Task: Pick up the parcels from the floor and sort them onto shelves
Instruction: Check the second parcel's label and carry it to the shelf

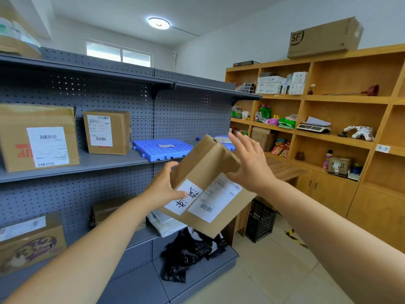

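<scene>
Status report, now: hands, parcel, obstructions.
Left hand gripping the cardboard parcel, right hand flat against its top. Parcel tilted, airborne before the grey shelf. Blue tray occupies the spot ahead.

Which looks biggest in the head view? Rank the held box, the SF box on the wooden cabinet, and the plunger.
1. held box, though it is nearest the camera
2. SF box, far off, so its rank is unsure
3. plunger

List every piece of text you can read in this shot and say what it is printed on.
"SF": long brown cardboard box atop the wooden shelving.
"UP", upside down in red: large cardboard box on the grey metal shelf.
"3+2": printed cardboard box on the lower shelf.
Handwritten characters, white label: tilted cardboard parcel between left hand and right hand; unreadable.
Shipping labels, barcodes: too small.
</scene>
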